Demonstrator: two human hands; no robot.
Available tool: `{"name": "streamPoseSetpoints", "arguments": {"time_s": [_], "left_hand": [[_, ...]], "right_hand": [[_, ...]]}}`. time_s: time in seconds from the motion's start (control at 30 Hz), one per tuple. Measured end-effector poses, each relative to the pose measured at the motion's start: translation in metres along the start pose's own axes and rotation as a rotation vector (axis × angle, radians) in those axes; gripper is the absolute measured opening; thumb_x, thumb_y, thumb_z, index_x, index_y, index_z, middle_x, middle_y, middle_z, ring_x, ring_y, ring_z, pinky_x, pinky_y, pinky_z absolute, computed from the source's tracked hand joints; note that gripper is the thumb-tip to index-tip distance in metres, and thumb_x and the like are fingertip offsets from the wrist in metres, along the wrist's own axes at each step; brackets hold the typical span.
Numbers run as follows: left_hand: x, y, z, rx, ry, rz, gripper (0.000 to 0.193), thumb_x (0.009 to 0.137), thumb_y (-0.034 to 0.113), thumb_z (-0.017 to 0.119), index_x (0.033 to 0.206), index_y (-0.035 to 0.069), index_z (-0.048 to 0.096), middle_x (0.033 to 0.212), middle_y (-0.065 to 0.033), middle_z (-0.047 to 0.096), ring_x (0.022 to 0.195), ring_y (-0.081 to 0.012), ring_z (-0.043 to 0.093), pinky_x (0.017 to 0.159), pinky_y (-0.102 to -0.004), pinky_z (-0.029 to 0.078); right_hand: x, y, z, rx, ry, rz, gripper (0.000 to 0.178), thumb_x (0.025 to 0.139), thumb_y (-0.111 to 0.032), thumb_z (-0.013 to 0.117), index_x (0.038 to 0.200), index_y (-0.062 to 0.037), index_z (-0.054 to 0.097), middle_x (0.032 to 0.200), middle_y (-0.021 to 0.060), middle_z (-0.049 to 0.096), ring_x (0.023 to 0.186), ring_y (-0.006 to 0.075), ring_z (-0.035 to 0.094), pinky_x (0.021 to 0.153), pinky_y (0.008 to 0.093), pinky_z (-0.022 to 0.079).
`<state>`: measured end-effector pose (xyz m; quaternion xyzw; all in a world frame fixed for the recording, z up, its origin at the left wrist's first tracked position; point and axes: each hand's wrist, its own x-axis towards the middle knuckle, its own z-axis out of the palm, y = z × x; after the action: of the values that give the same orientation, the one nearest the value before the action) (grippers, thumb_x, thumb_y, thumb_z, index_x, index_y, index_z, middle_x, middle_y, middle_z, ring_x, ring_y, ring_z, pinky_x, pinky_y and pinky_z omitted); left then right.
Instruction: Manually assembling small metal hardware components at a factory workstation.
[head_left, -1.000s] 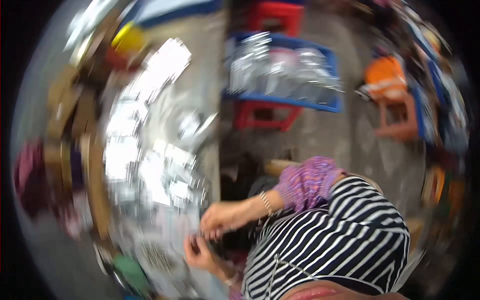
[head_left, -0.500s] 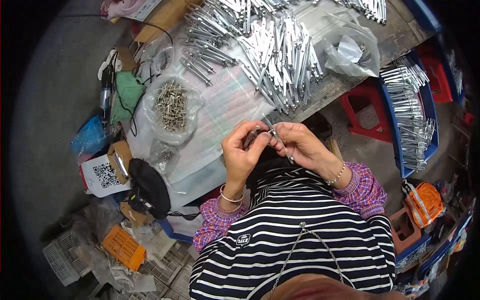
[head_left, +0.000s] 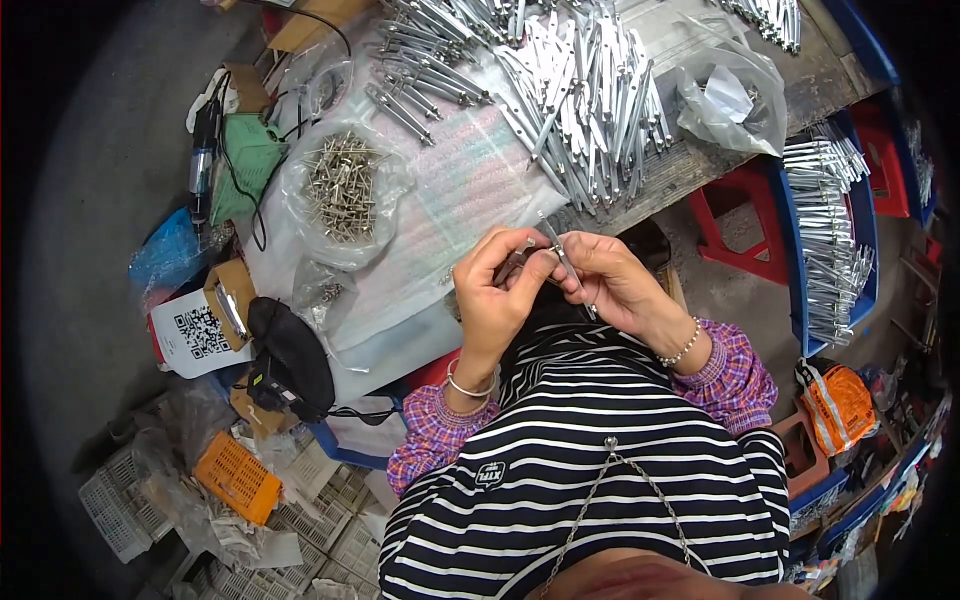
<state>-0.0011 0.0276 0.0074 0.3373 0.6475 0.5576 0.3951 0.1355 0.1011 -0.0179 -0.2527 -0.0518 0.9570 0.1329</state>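
Observation:
In front of my lap, my right hand (head_left: 622,285) pinches a slim silvery metal bar (head_left: 560,252), which slants from upper left to lower right. Close against it, my left hand (head_left: 497,290) has its thumb and fingers curled together beside the bar. What those fingers hold is too small and too covered to name. Ahead on the table lies a big pile of similar metal bars (head_left: 600,110). To the left of my hands sits a clear plastic bag of screws (head_left: 345,190), its mouth spread wide.
Another clear bag (head_left: 735,105) rests on the wooden tabletop at right. Below it, a blue crate (head_left: 800,240) full of bars stands by a red stool (head_left: 745,225). At left are a power screwdriver (head_left: 203,160), a black pouch (head_left: 290,355) and an orange basket (head_left: 237,477).
The table's contents appear slightly shifted in the picture, as the view has moved. My hands stay together around the bar, whose tilt has changed little.

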Motion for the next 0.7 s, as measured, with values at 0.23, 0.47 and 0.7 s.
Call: {"name": "streamPoseSetpoints", "arguments": {"time_s": [0.23,0.47,0.7], "left_hand": [[0.0000,0.0028,0.0021,0.081,0.010,0.059,0.007,0.077,-0.001,0.064,0.082,-0.004,0.060,0.072,-0.0004,0.056,0.056,-0.0011,0.043,0.046,-0.0147,0.031],[0.0000,-0.0018,0.0029,0.075,0.004,0.038,0.009,0.079,0.003,0.064,0.082,-0.005,0.060,0.071,-0.0013,0.055,0.059,-0.0034,0.045,0.050,-0.0162,0.034],[-0.0004,-0.0005,0.0063,-0.031,0.016,-0.052,0.010,0.081,0.005,0.063,0.083,-0.005,0.061,0.072,-0.0012,0.056,0.061,-0.0037,0.047,0.053,-0.0167,0.035]], "right_hand": [[-0.0010,-0.0007,-0.0004,-0.010,0.002,0.009,0.017,0.089,-0.018,0.054,0.093,-0.0016,0.054,0.078,0.0054,0.060,0.063,0.0084,0.056,0.055,0.0193,0.047],[0.0004,-0.0001,-0.0024,-0.025,0.002,-0.008,0.017,0.089,-0.020,0.055,0.093,-0.0028,0.054,0.077,0.0048,0.059,0.062,0.0081,0.055,0.054,0.0187,0.047],[-0.0004,-0.0001,-0.0019,-0.038,0.027,-0.008,0.019,0.088,-0.022,0.056,0.092,-0.0033,0.054,0.076,0.0044,0.058,0.062,0.0080,0.055,0.053,0.0182,0.046]]}}
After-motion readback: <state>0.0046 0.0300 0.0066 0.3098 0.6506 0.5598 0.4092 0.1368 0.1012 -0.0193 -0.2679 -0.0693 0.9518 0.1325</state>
